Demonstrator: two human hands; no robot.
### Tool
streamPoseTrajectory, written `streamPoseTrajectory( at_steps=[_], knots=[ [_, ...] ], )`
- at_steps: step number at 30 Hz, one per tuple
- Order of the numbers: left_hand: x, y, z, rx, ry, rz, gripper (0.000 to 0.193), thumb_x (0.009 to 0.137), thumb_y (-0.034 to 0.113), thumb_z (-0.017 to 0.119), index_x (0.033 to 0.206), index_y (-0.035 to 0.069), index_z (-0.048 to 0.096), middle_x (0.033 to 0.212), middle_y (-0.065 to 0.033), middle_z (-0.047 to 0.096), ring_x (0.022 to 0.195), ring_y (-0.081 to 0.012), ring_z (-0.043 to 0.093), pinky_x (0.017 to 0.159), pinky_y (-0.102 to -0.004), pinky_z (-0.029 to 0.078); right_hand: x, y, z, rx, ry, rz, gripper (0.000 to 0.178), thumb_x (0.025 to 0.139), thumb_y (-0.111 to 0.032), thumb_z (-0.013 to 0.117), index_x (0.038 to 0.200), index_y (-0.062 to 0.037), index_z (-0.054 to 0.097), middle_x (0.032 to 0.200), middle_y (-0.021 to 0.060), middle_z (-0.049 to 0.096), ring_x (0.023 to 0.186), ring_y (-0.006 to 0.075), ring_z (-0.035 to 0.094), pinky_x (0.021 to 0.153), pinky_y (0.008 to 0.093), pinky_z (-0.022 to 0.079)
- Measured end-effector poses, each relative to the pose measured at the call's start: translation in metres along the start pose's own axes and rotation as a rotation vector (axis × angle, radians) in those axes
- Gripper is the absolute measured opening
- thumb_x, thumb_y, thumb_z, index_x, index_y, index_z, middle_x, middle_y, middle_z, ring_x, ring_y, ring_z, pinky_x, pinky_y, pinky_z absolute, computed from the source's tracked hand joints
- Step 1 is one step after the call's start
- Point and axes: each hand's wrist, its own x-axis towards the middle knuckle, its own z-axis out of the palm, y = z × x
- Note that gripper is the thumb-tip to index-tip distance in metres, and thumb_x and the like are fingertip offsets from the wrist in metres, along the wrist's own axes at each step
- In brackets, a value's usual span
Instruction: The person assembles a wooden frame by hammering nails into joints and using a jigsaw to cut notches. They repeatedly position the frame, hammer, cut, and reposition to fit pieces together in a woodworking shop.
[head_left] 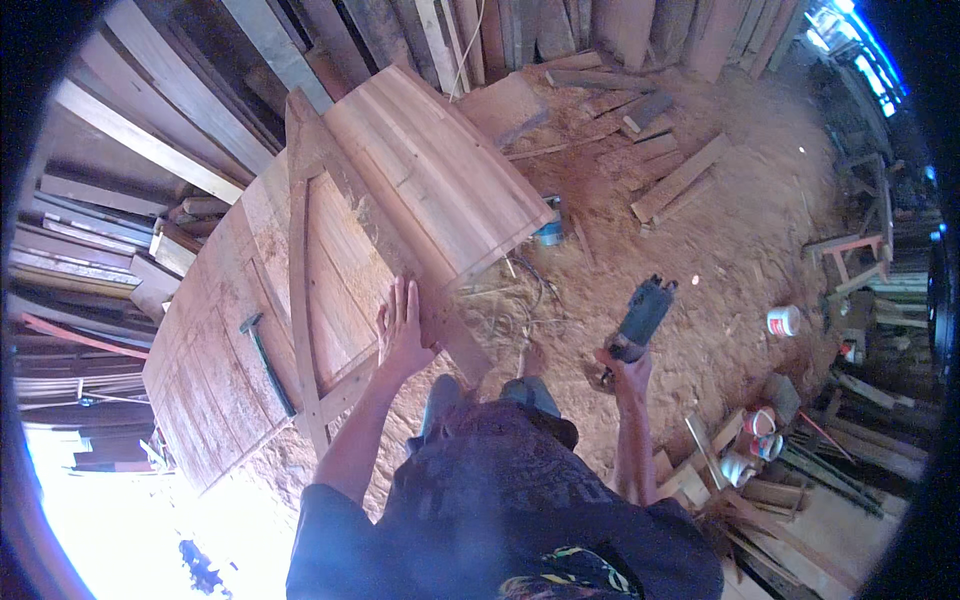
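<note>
My left hand (pixel 402 325) lies with stretched fingers on a wide wooden board (pixel 370 225), part of a triangular wooden frame. The frame rests on a large panel of joined planks (pixel 220 330). My right hand (pixel 628 378) is wrapped round a dark green power tool, which looks like an electric planer (pixel 643 312), held out to the right, apart from the wood. A hammer (pixel 268 365) with a green handle lies on the panel, left of the frame's narrow strip (pixel 300 270). Pale shavings are scattered along the wide board's edge.
Beyond the panel's right edge stands a blue can (pixel 550 228), with a cord (pixel 545 290) nearby. Offcuts (pixel 682 180) lie on the sawdust-covered floor. To the right are a white bucket (pixel 783 321) and several smaller containers. Stacked planks (pixel 150 140) line the left and far sides.
</note>
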Motion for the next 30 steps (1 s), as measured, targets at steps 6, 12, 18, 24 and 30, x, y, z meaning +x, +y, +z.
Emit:
streamPoseTrajectory(
  at_steps=[6,12,18,24,30],
  knots=[
    [-0.001,0.013,0.015,0.074,0.05,-0.141,0.126,0.075,0.022,0.087,0.172,0.007,0.007,0.179,-0.0218,0.009,0.165,-0.0388,0.013,0.13,-0.0558,0.017,0.069,-0.042,0.021,-0.059,-0.101,0.015,0.053,0.065,-0.013,0.101,0.106,-0.0066,0.069,0.096,0.0038,0.075,0.081,0.0175,0.07,0.076,0.0382,0.057],
    [-0.003,0.003,0.026,0.076,0.099,-0.122,0.127,0.074,0.015,0.085,0.173,0.009,0.006,0.179,-0.0214,0.01,0.165,-0.0373,0.018,0.127,-0.0533,0.02,0.075,-0.038,0.01,-0.047,-0.179,0.101,0.051,0.067,-0.013,0.1,0.106,-0.0063,0.068,0.092,0.0016,0.072,0.079,0.0169,0.068,0.078,0.0358,0.057],
    [0.001,0.011,0.016,0.073,0.125,-0.059,0.132,0.069,0.015,0.088,0.172,0.009,0.007,0.178,-0.0235,0.011,0.164,-0.038,0.019,0.125,-0.0521,0.023,0.011,0.014,-0.037,0.062,-0.196,0.257,0.047,0.067,-0.011,0.099,0.102,-0.0089,0.067,0.088,-0.0002,0.071,0.077,0.0155,0.067,0.079,0.0342,0.057],
    [-0.003,-0.004,0.023,0.113,0.139,0.032,0.129,0.073,0.022,0.089,0.172,0.01,0.008,0.178,-0.0256,0.008,0.163,-0.0395,0.021,0.124,-0.0556,0.025,-0.095,0.099,-0.07,-0.108,-0.019,0.337,0.039,0.067,-0.015,0.098,0.093,-0.0122,0.069,0.088,-0.0019,0.07,0.079,0.0132,0.065,0.075,0.0325,0.052],
    [-0.001,-0.019,0.028,0.141,0.166,0.204,0.125,0.079,0.032,0.087,0.173,0.013,0.006,0.177,-0.0281,0.004,0.161,-0.0424,0.023,0.119,-0.0588,0.028,-0.23,0.188,-0.103,-0.154,0.14,0.523,0.034,0.07,-0.013,0.095,0.094,-0.0108,0.071,0.09,-0.0006,0.072,0.081,0.0156,0.067,0.078,0.0338,0.053]
  ],
)
